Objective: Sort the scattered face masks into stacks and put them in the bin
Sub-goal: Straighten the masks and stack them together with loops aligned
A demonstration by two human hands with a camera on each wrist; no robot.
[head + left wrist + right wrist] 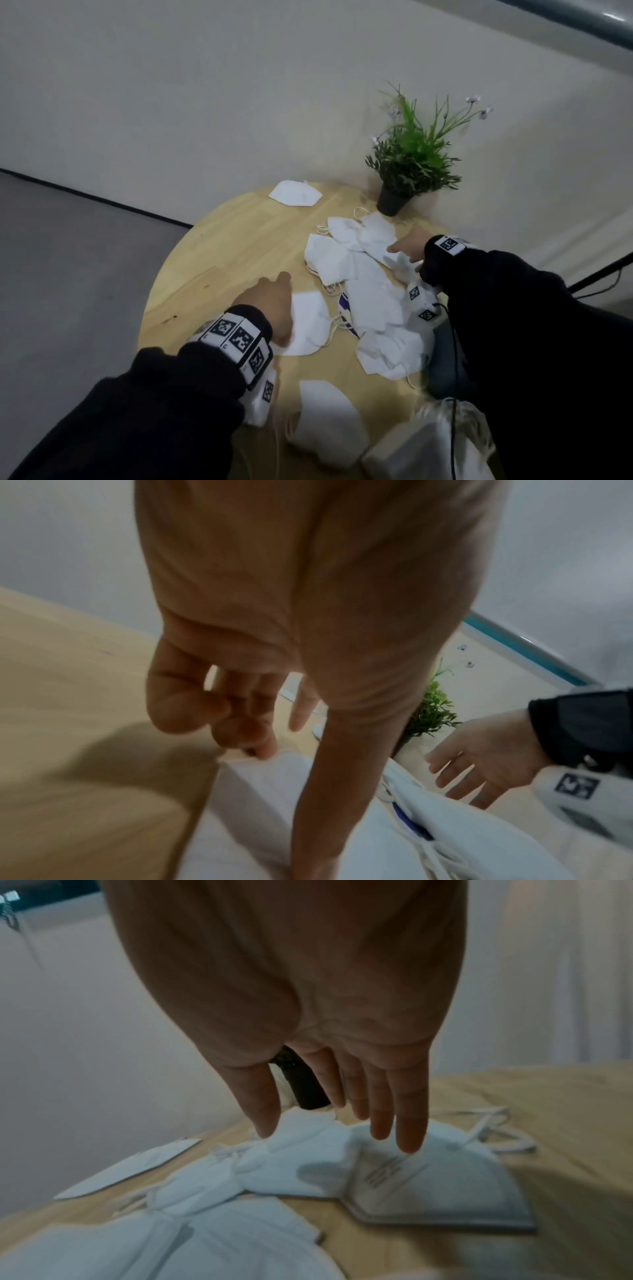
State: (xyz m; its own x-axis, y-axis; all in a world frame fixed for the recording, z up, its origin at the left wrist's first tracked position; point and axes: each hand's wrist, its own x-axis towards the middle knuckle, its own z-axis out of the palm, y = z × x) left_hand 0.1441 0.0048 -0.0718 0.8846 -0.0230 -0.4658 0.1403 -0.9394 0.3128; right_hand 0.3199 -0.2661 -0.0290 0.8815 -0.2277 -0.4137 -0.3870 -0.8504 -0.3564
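The sorting looks barely begun: white folded face masks are lying loose across the round wooden tabletop [239,246], most of them overlapping in a jumble [373,294] along its right side, one mask [295,193] sitting alone at the far edge and another [329,425] lying by the near edge. No neat stack is showing, and no bin can be picked out for certain; a pale, bag-lined shape [428,442] at the near right edge may be it. The left hand [270,308] is reaching palm down over a mask [310,322] near the tabletop's middle, its fingers [260,748] curling onto that mask's far edge, though whether they are pinching it I cannot tell. The right hand [409,248] is hovering over the far end of the jumble near the potted plant [411,161], fingers [411,1123] straight and slightly spread, holding nothing.
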